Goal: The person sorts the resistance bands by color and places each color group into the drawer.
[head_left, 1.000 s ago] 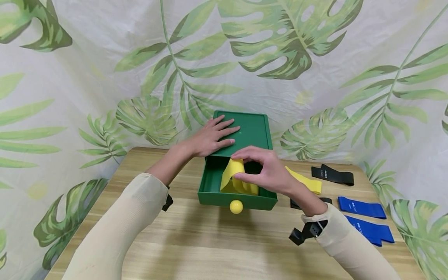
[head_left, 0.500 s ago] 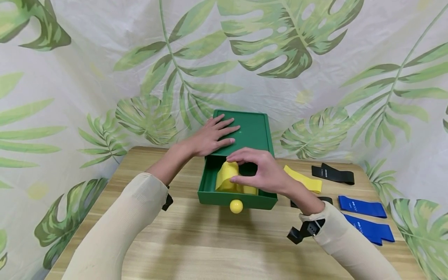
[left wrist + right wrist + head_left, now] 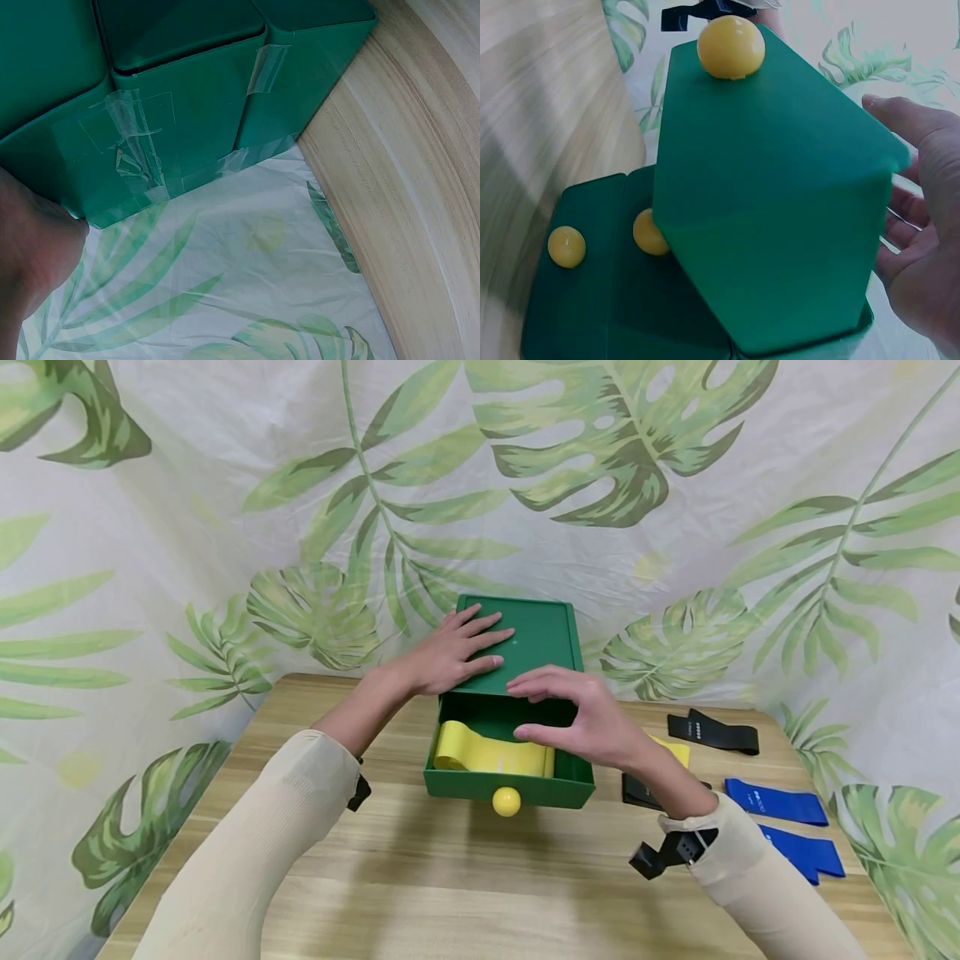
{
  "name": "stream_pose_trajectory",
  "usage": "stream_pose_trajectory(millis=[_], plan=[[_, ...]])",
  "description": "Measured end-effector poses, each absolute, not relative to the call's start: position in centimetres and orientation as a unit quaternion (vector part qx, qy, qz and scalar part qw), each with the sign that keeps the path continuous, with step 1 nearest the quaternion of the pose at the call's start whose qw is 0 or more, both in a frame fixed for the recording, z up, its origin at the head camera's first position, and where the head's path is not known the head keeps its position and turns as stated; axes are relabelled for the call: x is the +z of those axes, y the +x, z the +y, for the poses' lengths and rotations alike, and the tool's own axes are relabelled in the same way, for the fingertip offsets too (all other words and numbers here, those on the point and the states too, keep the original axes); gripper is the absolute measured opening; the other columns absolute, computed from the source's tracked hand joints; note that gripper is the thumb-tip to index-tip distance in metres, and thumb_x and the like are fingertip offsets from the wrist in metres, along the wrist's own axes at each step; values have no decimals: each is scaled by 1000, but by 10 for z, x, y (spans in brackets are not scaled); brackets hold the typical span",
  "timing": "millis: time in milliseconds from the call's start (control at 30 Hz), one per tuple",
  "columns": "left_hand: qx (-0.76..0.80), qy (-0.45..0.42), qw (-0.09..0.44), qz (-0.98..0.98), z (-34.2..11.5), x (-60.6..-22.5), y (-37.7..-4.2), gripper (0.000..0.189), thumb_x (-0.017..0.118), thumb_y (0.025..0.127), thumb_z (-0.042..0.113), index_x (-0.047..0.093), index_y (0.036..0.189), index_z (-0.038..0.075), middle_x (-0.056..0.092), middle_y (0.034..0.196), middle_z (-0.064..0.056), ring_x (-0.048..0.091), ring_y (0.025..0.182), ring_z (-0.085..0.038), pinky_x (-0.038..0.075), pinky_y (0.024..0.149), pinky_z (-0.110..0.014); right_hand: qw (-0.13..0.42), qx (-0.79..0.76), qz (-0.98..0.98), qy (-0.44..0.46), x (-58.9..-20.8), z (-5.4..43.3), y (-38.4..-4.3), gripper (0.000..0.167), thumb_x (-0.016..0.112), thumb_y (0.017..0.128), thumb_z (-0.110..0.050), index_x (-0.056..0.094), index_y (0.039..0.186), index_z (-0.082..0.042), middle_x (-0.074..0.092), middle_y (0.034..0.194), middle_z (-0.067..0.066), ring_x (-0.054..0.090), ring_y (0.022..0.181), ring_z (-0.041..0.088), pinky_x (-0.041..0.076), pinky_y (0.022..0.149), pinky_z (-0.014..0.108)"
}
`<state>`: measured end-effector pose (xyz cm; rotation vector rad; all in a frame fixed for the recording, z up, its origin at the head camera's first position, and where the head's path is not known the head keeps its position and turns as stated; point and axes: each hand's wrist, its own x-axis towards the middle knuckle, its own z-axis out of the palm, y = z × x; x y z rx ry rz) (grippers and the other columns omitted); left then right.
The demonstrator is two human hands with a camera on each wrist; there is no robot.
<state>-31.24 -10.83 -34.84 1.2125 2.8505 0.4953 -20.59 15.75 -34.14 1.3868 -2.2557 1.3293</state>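
A green drawer cabinet [image 3: 543, 639] stands on the wooden table, its top drawer [image 3: 461, 785] pulled out. My left hand [image 3: 453, 652] rests flat with spread fingers on the cabinet's top; in the left wrist view, part of this hand [image 3: 41, 247] shows beside the taped green side. Inside the drawer lies a yellow resistance band [image 3: 491, 753], looped at its left end. Over the drawer's right part hovers my right hand [image 3: 592, 714], thumb and fingers apart and holding nothing. The right wrist view has this hand [image 3: 930, 240] beside the drawer's raised-looking front with its yellow knob [image 3: 731, 47].
On the table's right lie two blue bands [image 3: 780, 804], a folded black band [image 3: 712, 735], another black one [image 3: 643, 789] partly under my forearm, and a yellow band [image 3: 678, 750] mostly hidden by it. Lower drawers have yellow knobs [image 3: 566, 247]. A leaf-print cloth hangs behind.
My right hand has let go of the yellow band and moved slightly right. The band has dropped and spread leftward in the drawer. The left hand has stayed put.
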Motion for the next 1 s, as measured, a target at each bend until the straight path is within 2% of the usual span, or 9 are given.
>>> stream_pose_trajectory(millis=[300, 500, 633, 733, 1000], plan=[[158, 384, 4, 910, -108, -349, -314, 59, 45, 114, 46, 35, 168, 23, 19, 177, -10, 0, 165, -36, 1, 128, -64, 118, 451, -767, 441, -339, 183, -208, 43, 86, 84, 5, 74, 125, 4, 72, 130, 14, 69, 117, 24, 58, 97, 37], [155, 382, 4, 911, -108, -349, -314, 59, 45, 114, 45, 36, 168, 23, 19, 177, -10, 0, 165, -37, 1, 128, -64, 120, 467, -770, 417, -340, 203, -210, 41, 83, 87, 7, 71, 126, 8, 70, 130, 22, 67, 121, 18, 57, 100, 34], [154, 384, 3, 910, -109, -350, -313, 59, 45, 114, 45, 36, 168, 22, 19, 177, -11, 1, 164, -38, 0, 128, -64, 115, 481, -773, 397, -346, 218, -213, 42, 80, 87, 12, 70, 128, 10, 68, 131, 25, 67, 121, 21, 56, 102, 31], [156, 387, 3, 909, -109, -350, -312, 59, 45, 114, 44, 36, 168, 21, 20, 177, -11, 1, 164, -38, 0, 128, -64, 111, 487, -778, 382, -352, 229, -217, 43, 78, 89, 13, 69, 130, 9, 67, 132, 25, 67, 121, 23, 55, 101, 27], [155, 387, -1, 909, -108, -350, -311, 58, 45, 114, 43, 36, 168, 21, 21, 176, -12, 2, 164, -38, 2, 128, -65, 113, 486, -795, 344, -373, 257, -228, 42, 76, 91, 12, 73, 131, -1, 68, 134, 23, 66, 123, 12, 54, 101, 22]])
